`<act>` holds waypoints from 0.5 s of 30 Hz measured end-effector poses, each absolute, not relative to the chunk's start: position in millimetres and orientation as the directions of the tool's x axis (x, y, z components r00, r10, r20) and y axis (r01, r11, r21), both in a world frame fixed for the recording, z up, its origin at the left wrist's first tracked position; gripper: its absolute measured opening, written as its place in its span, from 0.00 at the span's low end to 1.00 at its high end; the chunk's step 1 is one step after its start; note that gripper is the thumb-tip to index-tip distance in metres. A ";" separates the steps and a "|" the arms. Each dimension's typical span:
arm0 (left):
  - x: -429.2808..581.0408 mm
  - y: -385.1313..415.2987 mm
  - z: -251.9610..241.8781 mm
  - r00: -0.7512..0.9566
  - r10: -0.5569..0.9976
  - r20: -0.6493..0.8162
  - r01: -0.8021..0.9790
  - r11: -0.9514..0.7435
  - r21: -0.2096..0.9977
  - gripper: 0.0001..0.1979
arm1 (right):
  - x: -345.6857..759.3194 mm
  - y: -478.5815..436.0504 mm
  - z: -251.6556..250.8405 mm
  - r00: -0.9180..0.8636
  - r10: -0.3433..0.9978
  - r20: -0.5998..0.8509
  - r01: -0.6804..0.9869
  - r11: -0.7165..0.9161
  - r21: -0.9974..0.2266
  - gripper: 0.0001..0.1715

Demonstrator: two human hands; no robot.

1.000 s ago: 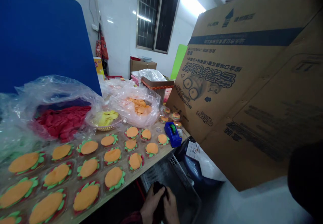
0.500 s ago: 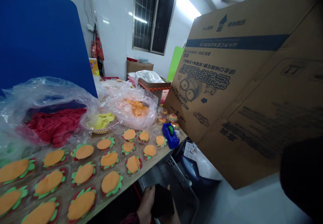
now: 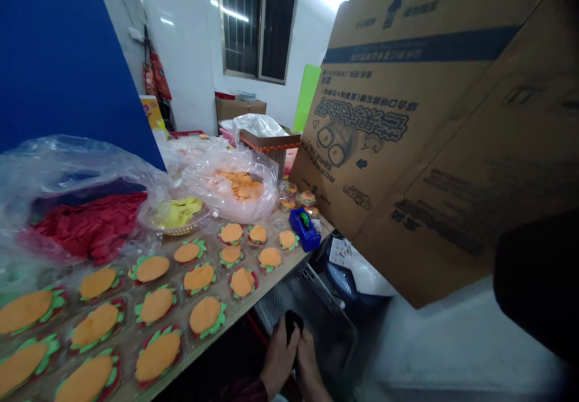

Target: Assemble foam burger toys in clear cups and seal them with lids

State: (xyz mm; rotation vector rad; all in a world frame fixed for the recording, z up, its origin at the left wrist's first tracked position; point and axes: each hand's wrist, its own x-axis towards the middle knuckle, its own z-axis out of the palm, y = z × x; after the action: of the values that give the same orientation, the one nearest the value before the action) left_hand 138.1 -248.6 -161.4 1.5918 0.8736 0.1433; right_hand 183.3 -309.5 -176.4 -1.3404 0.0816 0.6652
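Black object [image 3: 293, 323]: small, dark, kind unclear. It sits below the table's front edge, pinched between both hands. Left hand [image 3: 277, 360] is closed round its left side. Right hand [image 3: 311, 363] presses its right side, fingers narrow. Grey mesh basket [image 3: 316, 305] lies beneath them.

On the table [image 3: 284, 256]: rows of orange felt stacks [image 3: 205, 315] along the front edge, a blue tape dispenser [image 3: 304, 228] at the right corner, and a bag of orange discs [image 3: 239, 188] behind. A big cardboard box [image 3: 429, 118] leans in at the right, walling off that side.
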 end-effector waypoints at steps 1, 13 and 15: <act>136.7 -252.8 -162.1 0.738 0.585 -0.336 0.436 -0.035 0.899 0.24 | 184.1 -310.2 -176.9 0.827 0.370 -0.424 -0.477 0.063 -0.877 0.29; 129.5 -230.6 -184.9 0.642 0.614 -0.458 0.576 0.008 0.817 0.08 | 169.1 -332.2 -201.3 0.683 0.410 -0.605 -0.660 -0.011 -0.751 0.27; 127.8 -229.2 -188.3 0.623 0.597 -0.506 0.600 0.050 0.798 0.09 | 169.7 -337.9 -205.8 0.704 0.388 -0.594 -0.636 -0.027 -0.771 0.25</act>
State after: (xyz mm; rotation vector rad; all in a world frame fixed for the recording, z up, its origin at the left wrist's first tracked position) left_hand 127.8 -229.2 -188.3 1.6108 1.0146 -0.0036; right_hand 169.7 -337.9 -205.8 -1.3713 0.2258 0.8299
